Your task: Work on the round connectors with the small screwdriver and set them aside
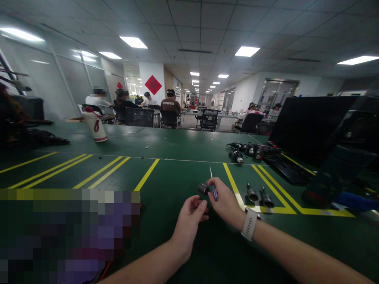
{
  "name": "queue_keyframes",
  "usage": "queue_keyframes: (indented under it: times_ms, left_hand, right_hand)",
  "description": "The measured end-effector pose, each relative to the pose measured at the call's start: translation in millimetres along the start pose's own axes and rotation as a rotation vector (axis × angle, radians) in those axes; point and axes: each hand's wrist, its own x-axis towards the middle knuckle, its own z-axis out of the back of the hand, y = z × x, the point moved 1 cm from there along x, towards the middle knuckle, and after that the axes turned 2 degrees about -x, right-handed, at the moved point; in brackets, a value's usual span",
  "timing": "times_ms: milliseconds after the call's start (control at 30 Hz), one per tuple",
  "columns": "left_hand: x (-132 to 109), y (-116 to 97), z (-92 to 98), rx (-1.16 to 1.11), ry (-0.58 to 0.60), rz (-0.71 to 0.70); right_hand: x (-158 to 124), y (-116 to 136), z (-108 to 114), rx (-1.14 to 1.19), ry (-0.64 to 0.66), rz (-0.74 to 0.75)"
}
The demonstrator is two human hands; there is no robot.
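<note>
A screwdriver (215, 193) with a purple handle and a thin shaft pointing up and away is in my right hand (222, 196), whose fingers are closed around it. Against those fingertips is a dark metal cylinder (203, 188); whether they also grip it, I cannot tell. Just left of and below it, my left hand (192, 216) has loosely curled fingers with gaps between them and nothing visible inside. To the right, two dark metal cup-shaped bits with shanks, one (252, 193) and another (267, 199), lie within yellow tape lines.
The green tabletop (177, 173) carries yellow tape lines. Corded dark parts (238, 154) lie at the back right, near a black monitor (308, 130) and a dark bottle (334, 173). A white cup (96, 127) stands back left. A blurred-out area covers the lower left. People sit beyond.
</note>
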Motion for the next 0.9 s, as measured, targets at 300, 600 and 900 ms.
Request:
queue_keyframes:
  times_ms: [300, 600, 900]
  left_hand:
    - [6, 0, 6.1, -0.307, 0.075, -0.086]
    - [1, -11, 16.3, 0.335, 0.067, -0.587]
    - [0, 0, 14.0, 0.546, 0.176, -0.637]
  right_hand:
    - [-50, 39, 2, 0.366, -0.035, 0.151]
    - [-54, 26, 32, 0.824, -0.110, 0.057]
    - [-63, 49, 42, 0.522, 0.038, 0.179]
